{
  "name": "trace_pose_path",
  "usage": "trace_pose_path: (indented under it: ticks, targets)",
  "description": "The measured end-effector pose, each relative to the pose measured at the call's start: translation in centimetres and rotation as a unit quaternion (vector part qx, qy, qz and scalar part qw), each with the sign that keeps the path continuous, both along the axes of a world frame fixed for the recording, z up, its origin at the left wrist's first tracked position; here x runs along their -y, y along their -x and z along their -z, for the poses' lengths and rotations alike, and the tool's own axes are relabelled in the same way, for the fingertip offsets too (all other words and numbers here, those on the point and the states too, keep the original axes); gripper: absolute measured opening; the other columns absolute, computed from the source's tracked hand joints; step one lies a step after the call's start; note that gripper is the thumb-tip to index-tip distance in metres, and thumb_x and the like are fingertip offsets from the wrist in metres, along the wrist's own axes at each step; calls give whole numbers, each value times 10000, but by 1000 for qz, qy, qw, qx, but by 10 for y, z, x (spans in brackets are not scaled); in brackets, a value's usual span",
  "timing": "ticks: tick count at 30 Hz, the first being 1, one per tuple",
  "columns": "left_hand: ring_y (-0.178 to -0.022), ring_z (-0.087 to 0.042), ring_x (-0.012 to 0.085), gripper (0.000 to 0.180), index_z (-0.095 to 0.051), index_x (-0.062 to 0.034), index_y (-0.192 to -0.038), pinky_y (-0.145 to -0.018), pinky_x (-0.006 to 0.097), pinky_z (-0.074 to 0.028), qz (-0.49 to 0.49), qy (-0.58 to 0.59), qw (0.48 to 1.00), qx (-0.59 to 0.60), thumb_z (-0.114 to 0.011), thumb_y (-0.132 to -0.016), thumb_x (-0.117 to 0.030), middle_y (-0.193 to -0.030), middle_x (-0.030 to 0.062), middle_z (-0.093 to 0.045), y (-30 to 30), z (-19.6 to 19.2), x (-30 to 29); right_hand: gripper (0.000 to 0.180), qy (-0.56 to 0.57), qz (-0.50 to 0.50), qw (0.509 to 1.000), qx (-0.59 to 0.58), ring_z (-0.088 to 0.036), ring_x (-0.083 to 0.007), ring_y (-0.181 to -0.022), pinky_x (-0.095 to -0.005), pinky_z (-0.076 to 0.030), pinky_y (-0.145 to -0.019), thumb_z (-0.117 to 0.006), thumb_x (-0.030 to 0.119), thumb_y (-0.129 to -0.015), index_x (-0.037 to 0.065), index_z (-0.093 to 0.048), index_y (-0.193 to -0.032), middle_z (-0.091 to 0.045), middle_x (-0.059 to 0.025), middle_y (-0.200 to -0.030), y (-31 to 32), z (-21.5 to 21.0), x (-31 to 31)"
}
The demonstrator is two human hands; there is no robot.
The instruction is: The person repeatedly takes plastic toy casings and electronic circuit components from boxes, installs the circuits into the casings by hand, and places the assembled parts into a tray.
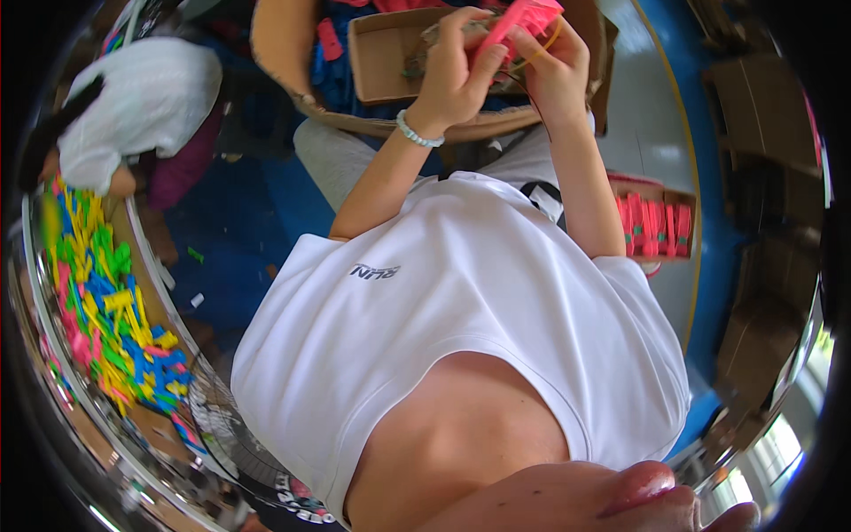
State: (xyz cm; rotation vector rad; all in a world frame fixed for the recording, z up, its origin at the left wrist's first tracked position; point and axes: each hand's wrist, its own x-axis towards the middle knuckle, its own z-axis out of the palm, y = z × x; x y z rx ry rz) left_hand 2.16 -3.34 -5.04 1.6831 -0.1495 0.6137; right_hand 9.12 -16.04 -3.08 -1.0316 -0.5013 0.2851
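At the top of the head view, both my hands meet over a large cardboard carton (282,55). My left hand (454,75) is closed around a bundle of bright pink plastic pieces (529,14). Against the bundle's right side, my right hand (560,71) is closed too, its thumb and fingertips on the pink pieces. A thin yellow band (557,35), like a rubber band, loops by the right fingers. Whether it goes around the bundle I cannot tell. Below the hands, a small open cardboard box (377,66) sits inside the carton.
Loose pink pieces (330,40) lie in the carton on blue material. On my right stands a box (678,253) of pink bundles. To my left, a long table holds a heap of multicoloured plastic pieces (115,301). A person in white (146,97) bends beside it; a fan (213,412) stands nearby.
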Motion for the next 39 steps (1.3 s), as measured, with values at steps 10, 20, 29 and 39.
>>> trace_pose_path:
  ticks: [10,20,29,39]
  targets:
    - [-1040,-654,228,391,-494,-46,-1294,-880,316,-503,141,-189,972,10,-603,-939,-168,-1149,104,-677,-23,38,44,153,293,475,824,93,-626,-120,-841,-245,-497,-745,-649,30,-895,12,-651,-1047,-664,-40,-946,33,68,251]
    - [-914,-690,192,244,-621,-31,-1139,-811,290,-531,67,-115,983,-127,-616,-927,-152,-1005,101,-715,-4,60,-12,223,648,268,712,-30,-684,-320,-834,-394,-525,-730,-681,112,-800,49,-673,-1014,-696,-173,-884,75,236,392]
    - [-884,-692,260,239,-625,-15,-1087,-777,347,-539,35,-395,892,-217,-585,-909,-171,-963,144,-704,-116,57,-98,165,793,132,594,-31,-674,-357,-772,-430,-529,-719,-708,103,-680,24,-703,-824,-678,-196,-777,80,237,384]
    - [-1224,-487,374,552,-652,-98,-1123,-955,506,-413,-376,-382,764,-359,-692,-760,-513,-1245,136,-591,-275,209,-202,318,710,161,682,-69,-687,-288,-788,-374,-526,-724,-729,146,-754,-30,-672,-1013,-703,-179,-857,72,188,359]
